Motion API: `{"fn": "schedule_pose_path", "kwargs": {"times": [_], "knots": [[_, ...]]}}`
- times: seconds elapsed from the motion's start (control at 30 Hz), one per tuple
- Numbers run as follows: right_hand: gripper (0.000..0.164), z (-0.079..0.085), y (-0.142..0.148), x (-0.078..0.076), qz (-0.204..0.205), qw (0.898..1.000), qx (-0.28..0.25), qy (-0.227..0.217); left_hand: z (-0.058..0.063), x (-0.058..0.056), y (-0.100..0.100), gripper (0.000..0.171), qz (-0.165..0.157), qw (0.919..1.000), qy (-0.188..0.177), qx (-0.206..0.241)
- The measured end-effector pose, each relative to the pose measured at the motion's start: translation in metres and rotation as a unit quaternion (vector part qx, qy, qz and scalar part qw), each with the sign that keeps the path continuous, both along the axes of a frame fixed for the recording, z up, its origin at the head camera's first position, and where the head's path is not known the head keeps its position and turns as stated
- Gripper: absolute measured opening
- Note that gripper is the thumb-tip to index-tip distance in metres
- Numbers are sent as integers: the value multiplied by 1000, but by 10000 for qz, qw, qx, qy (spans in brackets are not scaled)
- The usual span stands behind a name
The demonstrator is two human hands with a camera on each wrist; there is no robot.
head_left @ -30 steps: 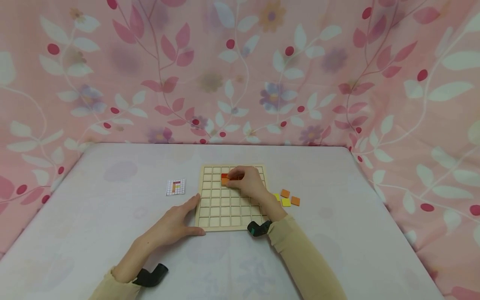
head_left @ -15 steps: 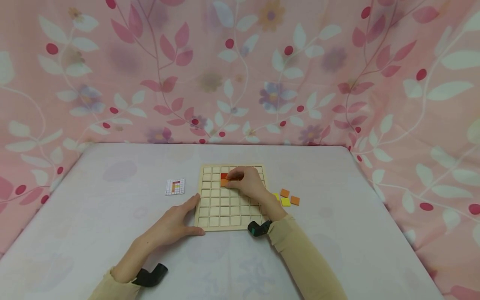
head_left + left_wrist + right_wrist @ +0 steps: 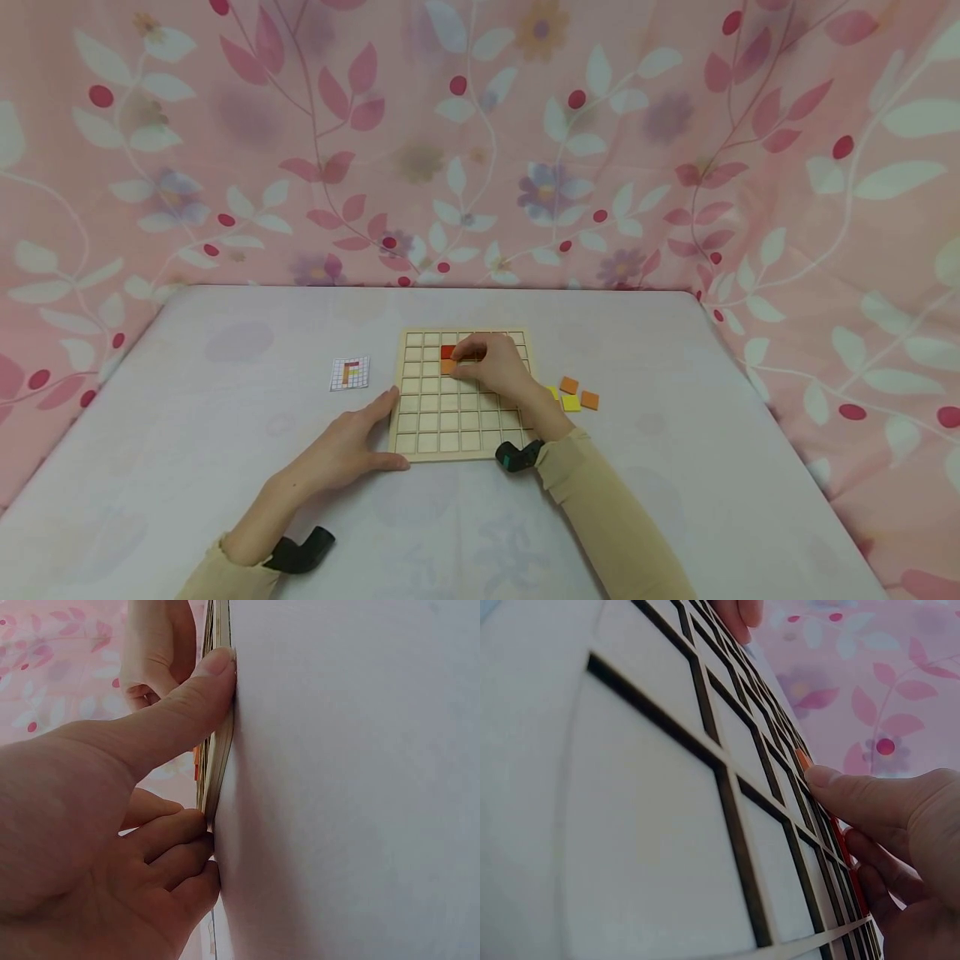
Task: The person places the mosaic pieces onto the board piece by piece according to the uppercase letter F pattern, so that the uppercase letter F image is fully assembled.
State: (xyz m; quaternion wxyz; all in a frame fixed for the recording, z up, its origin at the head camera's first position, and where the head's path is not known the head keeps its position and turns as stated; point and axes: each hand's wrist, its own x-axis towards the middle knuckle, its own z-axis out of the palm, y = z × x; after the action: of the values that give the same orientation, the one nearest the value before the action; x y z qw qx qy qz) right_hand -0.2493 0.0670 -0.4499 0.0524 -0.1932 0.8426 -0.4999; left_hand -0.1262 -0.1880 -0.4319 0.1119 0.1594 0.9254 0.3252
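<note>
The left hand (image 3: 341, 446), thumb and fingers spread apart, touches the near left corner of the wooden board (image 3: 448, 422) — stiff and probably light, best held by its edges. On it, the orange tile (image 3: 447, 367) sits just beside the red tile (image 3: 447, 352); likely thin, so better taken by its sides. The right hand (image 3: 497, 364) touches it by thumb — pinching or not, I cannot tell.

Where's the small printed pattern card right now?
In the head view, the pattern card lies to the left of the gridded wooden board, apart from it, just beyond the left hand.
</note>
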Motion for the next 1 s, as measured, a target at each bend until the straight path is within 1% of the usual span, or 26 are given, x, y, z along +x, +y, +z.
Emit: {"fn": "schedule_pose_path", "kwargs": {"times": [0.33,0.57,0.83,1.0], "knots": [[19,1,1,0,46,10000,-2,-61,0,0,0,107,-7,10000,22,-10],[16,2,1,0,-7,9999,25,-124,1,1,0,107,1,10000,16,-15],[17,5,0,-1,-47,9998,31,-202,0,1,-1,108,-15,10000,37,-34],[18,11,9,-2,-17,9997,-161,-203,-2,0,0,109,-7,10000,-40,9]]}}
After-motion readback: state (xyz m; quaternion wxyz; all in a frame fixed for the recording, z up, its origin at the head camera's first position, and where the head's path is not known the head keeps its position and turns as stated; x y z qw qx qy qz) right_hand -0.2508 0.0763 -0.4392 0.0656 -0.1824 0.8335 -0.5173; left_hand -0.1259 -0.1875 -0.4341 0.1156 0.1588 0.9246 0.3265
